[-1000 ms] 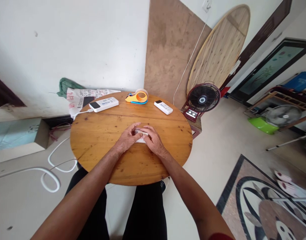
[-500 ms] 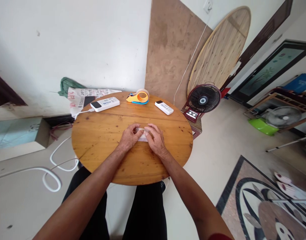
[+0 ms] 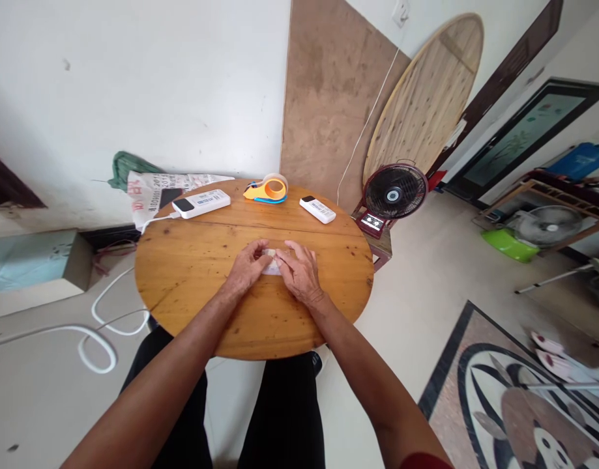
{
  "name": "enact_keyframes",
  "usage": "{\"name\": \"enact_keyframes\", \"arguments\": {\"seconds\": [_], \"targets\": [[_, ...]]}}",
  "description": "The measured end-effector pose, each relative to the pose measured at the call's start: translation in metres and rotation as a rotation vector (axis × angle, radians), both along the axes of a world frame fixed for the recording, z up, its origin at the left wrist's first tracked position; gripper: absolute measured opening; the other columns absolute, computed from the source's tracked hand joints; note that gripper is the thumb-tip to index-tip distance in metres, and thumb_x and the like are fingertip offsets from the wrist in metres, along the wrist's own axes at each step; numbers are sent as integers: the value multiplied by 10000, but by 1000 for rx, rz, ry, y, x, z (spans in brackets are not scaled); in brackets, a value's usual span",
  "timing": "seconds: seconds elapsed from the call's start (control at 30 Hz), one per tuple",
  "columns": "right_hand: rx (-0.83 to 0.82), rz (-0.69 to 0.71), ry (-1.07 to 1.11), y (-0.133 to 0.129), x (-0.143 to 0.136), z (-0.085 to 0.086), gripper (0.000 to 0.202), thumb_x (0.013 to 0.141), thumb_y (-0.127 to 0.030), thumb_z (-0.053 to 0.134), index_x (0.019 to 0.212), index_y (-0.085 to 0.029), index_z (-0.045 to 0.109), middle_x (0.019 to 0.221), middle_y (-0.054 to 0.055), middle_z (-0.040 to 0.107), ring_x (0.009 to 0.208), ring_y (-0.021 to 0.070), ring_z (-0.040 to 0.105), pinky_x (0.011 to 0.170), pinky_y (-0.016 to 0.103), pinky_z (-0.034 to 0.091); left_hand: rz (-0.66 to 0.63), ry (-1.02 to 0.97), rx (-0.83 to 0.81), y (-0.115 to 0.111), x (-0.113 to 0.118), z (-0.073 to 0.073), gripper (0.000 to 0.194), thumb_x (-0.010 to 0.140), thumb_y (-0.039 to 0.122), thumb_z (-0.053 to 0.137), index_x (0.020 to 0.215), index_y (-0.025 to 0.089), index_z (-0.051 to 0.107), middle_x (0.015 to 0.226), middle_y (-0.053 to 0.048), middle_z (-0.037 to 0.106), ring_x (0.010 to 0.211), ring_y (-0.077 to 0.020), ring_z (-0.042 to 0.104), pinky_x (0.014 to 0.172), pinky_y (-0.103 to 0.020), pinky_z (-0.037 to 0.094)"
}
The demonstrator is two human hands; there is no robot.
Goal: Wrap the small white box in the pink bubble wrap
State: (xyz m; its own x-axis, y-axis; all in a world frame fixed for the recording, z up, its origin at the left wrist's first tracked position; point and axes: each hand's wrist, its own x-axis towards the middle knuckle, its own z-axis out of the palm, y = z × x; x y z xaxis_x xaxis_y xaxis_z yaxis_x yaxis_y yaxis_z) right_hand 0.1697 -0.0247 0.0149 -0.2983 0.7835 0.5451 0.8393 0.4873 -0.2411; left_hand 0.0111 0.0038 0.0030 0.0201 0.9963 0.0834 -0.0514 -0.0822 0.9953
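A small whitish, partly clear packet lies on the round wooden table, between my two hands. My left hand grips its left side, with the thumb on top and the fingers curled behind. From the right, my right hand rests over the packet; its thumb and index finger touch the top while the other fingers are spread apart. What the packet contains is too small to tell.
Along the table's back edge are a white device with a cable, an orange and blue tape dispenser and a smaller white device. A dark red fan stands beyond the right edge.
My right hand has shifted its fingers leftward over the packet, covering more of it. My left hand keeps its hold. The whole view has moved slightly.
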Motion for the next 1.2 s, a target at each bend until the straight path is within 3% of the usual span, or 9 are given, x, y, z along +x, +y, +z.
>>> {"name": "enact_keyframes", "arguments": {"seconds": [0.17,0.53,0.73,0.87,1.2], "targets": [[8,23,-23,4,0,-2,321,964,-332,439,1176,-272,672,1359,82,541,1148,243,509,965,409,363,17,42,14,-2,2,2,529,583,409,646,1043,151,601,920,-41,641,817,-187,566,769,-327,463],[21,7,293,5,6,-2,336,961,-279,393,1182,-210,637,1302,82,583,1200,204,535,1018,353,368,48,-57,-35,-2,-1,1,514,580,387,678,1032,145,631,939,-51,660,865,-204,587,797,-326,469],[24,-4,309,7,6,-3,329,960,-273,386,1146,-215,651,1301,77,587,1199,197,541,1006,346,376,165,-130,-76,0,-2,2,448,623,424,667,988,163,649,901,-36,669,801,-183,585,739,-298,449],[23,-15,310,7,6,-4,325,961,-259,383,1134,-209,654,1303,78,582,1204,201,538,1018,355,360,245,-212,-131,2,-5,6,424,576,402,696,918,156,655,835,-40,656,783,-172,585,683,-275,420],[20,-17,311,7,6,-3,294,954,-254,393,1063,-206,662,1277,81,591,1201,197,535,1013,341,356,273,-258,-147,5,-7,5,382,531,345,709,855,153,648,779,-30,641,740,-155,582,640,-263,407]]}}
